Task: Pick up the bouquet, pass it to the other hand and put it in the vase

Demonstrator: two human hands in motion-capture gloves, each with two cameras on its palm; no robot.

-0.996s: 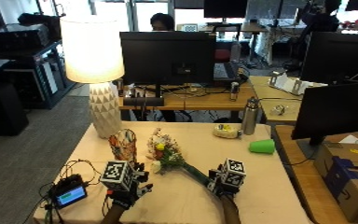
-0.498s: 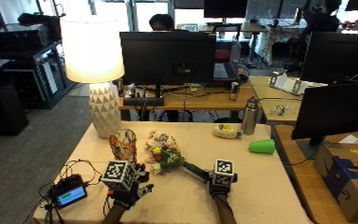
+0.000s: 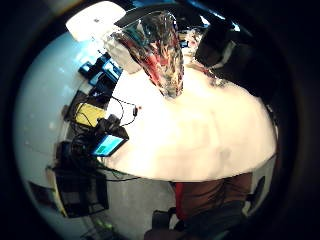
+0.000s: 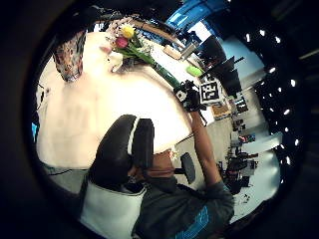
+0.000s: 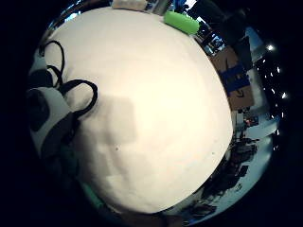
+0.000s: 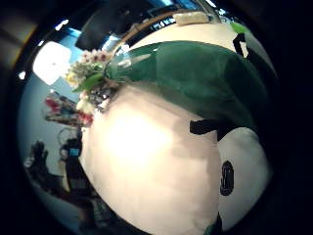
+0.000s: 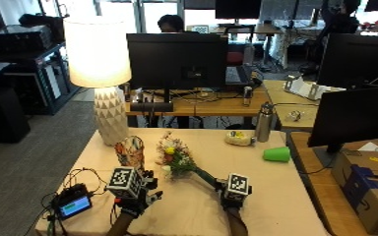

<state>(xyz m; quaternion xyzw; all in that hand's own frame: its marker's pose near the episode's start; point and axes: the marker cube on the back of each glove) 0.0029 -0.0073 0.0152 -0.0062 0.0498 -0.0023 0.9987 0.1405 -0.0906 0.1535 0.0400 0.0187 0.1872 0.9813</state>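
We see mixed-flower bouquet in green wrap (image 7: pixel 179 161) flat on beige tabletop (image 7: pixel 274 196), blooms at 11 o'clock beside multicoloured glass vase (image 7: pixel 131 150). Right hand (image 7: pixel 234 189) grasps wrap end. Left hand (image 7: pixel 131 189): grip unreadable. Bouquet looks light, soft; blooms crushable, so take wrap.

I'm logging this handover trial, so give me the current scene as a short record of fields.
bouquet: flowers raised, green wrapped stem held by right hand
left hand: over the table, holding nothing
vase: upright, no flowers in it, beside the bouquet's flowers
handover: not yet done
other items: lamp, green cup on its side
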